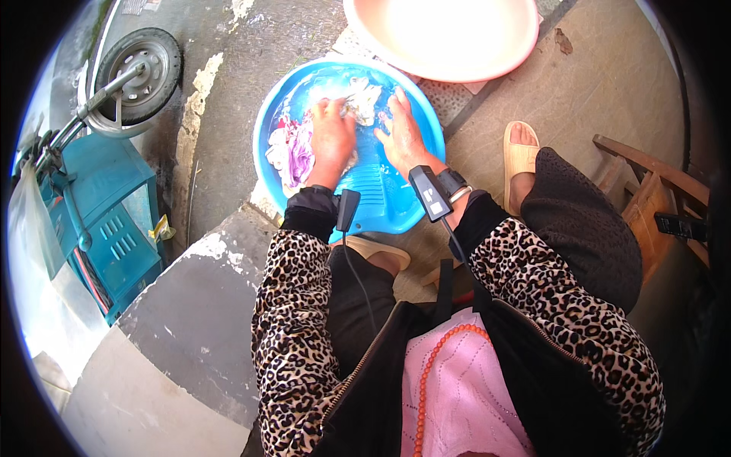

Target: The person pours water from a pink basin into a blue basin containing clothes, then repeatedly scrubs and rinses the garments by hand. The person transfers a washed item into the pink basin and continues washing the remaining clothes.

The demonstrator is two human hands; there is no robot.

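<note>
A blue plastic basin [437,134] with a ribbed washboard part [365,188] at its near side holds water and wet cloth. My left hand [332,134] lies over the cloth, palm down; whether its fingers grip any is hidden. Purple and white cloth [294,151] is bunched left of that hand, at the basin's left side. A whitish patterned cloth [362,101] lies in the water between my two hands. My right hand [402,134] is over the right part of the basin, wet, with its fingers apart and nothing held.
A large pale pink basin [528,34] stands beyond the blue one. At the left are a teal vehicle body [114,200] and a wheel [140,74]. A wooden chair [651,194] stands at the right, near my knee. A grey and white ledge [188,308] runs along the lower left.
</note>
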